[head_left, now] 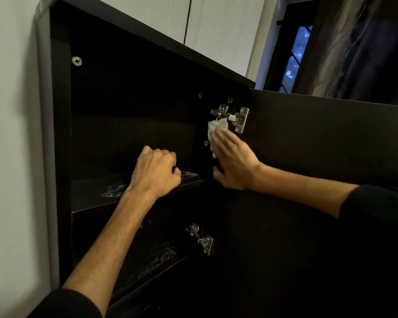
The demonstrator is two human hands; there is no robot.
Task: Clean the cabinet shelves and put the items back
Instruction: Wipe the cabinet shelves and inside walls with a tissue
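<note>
Our left hand (155,171) rests curled on the shelf (90,193); our right hand (233,161) presses a cloth (216,126) flat-fingered below the hinge (232,117).

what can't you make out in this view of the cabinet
Head view, the only one:
- The cloth is mostly covered by the right hand, so its size is unclear.
- The left hand has curled fingers that hide whether it holds anything.
- The cabinet back is too dark for detail.
- The lower shelf is partly hidden by the left forearm.
- Items to put back: none in frame.
</note>
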